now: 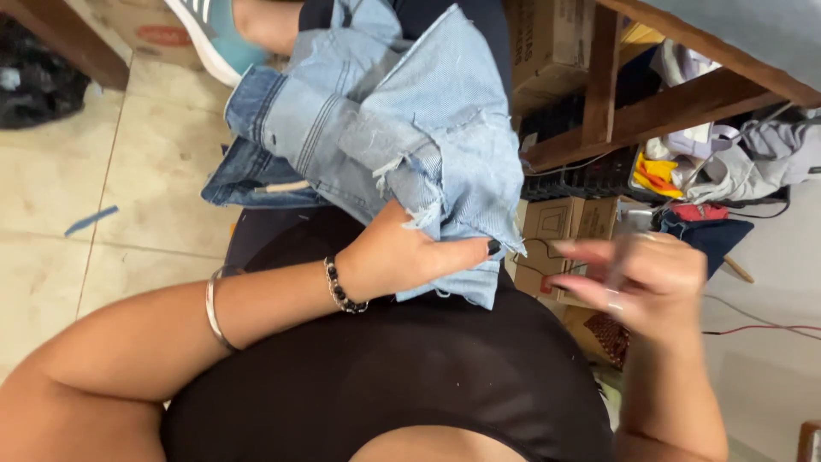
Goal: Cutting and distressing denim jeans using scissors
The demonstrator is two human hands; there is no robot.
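Frayed denim (402, 128) is held on the lap, its ragged edge pinched in the left hand (402, 257) — trimming seems under way. Right of the denim, the blurred right hand (637, 282) hovers; its grip cannot be told.

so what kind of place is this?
Probably a small home sewing or garment workshop. The left hand holds frayed denim on the lap; fabric scraps pile under a wooden table, with cardboard boxes on the tiled floor.
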